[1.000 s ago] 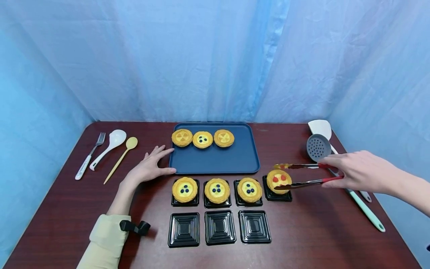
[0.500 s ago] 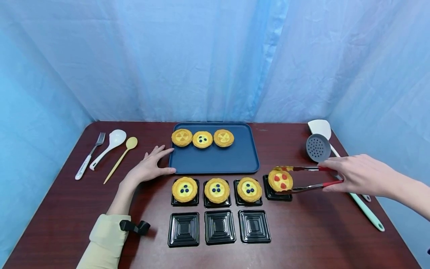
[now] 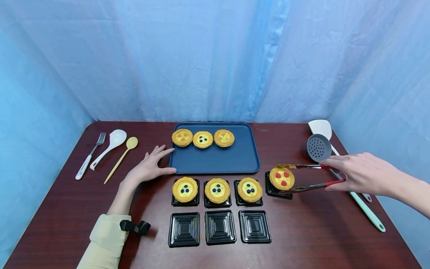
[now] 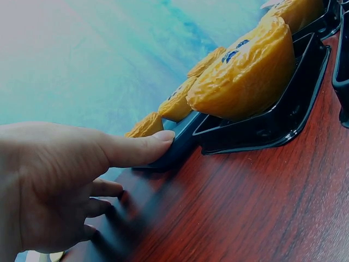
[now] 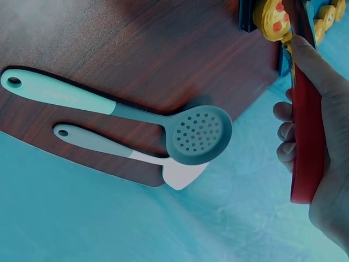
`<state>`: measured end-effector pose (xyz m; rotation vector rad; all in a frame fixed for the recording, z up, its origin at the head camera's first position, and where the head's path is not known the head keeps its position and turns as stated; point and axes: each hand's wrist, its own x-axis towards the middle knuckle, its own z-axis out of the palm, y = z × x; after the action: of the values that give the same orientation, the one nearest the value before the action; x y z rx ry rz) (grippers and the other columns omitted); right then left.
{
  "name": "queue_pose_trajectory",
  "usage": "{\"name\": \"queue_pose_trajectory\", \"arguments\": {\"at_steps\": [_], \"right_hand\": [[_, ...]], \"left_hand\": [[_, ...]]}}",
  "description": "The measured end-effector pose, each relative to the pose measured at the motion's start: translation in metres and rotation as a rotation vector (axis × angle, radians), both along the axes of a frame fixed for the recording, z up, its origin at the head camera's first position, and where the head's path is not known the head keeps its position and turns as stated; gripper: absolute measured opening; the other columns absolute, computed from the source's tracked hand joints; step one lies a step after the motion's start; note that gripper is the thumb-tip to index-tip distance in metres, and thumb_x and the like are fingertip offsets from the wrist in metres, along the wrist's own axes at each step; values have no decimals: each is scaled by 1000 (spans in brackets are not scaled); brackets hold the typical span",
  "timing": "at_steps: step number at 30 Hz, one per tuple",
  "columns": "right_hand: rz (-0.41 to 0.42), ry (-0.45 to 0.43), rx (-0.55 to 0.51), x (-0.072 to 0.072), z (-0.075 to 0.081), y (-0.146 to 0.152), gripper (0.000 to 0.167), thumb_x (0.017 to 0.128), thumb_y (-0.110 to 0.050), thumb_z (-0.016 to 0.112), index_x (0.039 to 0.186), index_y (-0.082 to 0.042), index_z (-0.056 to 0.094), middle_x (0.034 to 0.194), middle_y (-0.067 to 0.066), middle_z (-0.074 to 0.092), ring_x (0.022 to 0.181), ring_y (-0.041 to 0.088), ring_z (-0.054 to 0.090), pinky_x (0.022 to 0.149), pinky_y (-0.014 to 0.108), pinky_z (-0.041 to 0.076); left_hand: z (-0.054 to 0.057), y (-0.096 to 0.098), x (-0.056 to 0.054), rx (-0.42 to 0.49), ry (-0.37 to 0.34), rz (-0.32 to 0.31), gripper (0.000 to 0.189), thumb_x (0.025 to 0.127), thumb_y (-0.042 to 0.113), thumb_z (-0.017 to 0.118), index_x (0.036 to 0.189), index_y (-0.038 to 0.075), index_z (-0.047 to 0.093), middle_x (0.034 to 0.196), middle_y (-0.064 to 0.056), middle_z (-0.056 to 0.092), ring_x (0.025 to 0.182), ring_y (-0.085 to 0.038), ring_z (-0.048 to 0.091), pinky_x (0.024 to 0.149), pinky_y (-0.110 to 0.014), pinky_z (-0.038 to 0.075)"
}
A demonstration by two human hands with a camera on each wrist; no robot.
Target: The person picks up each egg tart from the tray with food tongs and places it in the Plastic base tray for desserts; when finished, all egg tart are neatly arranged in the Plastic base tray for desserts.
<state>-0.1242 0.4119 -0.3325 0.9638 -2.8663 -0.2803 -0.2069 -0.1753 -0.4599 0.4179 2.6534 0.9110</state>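
My right hand [image 3: 354, 173] holds red-handled tongs [image 5: 310, 144], their two arms on either side of a tart with red berry pieces [image 3: 281, 178]. That tart overlaps a small black square tray [image 3: 273, 192] at the right end of a row and sits off its middle. At the left side of the blue baking tray [image 3: 215, 162], my left hand [image 3: 147, 168] has its fingers stretched out, thumb tip [image 4: 163, 136] at the tray's rim. Toward the back of the blue tray stand two tarts with a wedge pattern and one blueberry tart [image 3: 203, 139].
Three blueberry tarts [image 3: 217, 190] sit in black square trays before the blue tray. Nearer me are three bare black trays [image 3: 220, 228]. A fork [image 3: 90, 157], white ladle [image 3: 117, 138] and yellow spoon [image 3: 131, 142] lie left. A grey skimmer [image 5: 199, 135] and white turner [image 5: 182, 173] lie right.
The red-berry tart has shifted right and turned between the tongs' arms. The black tray under it has turned slightly. My left hand stays put at the blue tray.
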Motion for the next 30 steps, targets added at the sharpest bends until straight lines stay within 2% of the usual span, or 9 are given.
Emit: {"name": "queue_pose_trajectory", "arguments": {"at_steps": [6,15,22,30], "right_hand": [[-10,16,10,-2,2,2,59,64,-56,92,109,-23,73,84,-22,54,52,-10,25,48,18,28],[-27,-31,41,-5,-2,6,61,69,-60,88,113,-19,74,84,-19,58,55,-10,29,48,18,31],[-2,-17,29,-5,-3,4,58,69,-58,89,110,-20,74,76,-23,50,57,-12,29,48,17,29],[23,-7,16,-6,-1,3,51,70,-53,90,108,-23,74,78,-26,51,57,-14,30,47,15,29]], "left_hand": [[-1,-1,0,1,-2,1,83,95,40,73,162,11,34,172,-26,12,160,-48,-1,125,-71,-4],[0,0,0,11,-4,-8,83,95,40,74,162,11,34,172,-26,12,160,-48,0,125,-71,-4],[0,0,0,14,1,-8,83,95,40,74,162,11,34,171,-26,12,160,-48,0,125,-72,-4],[0,-1,0,9,3,-7,83,95,40,73,162,11,34,171,-27,13,160,-48,1,125,-72,-4]]}}
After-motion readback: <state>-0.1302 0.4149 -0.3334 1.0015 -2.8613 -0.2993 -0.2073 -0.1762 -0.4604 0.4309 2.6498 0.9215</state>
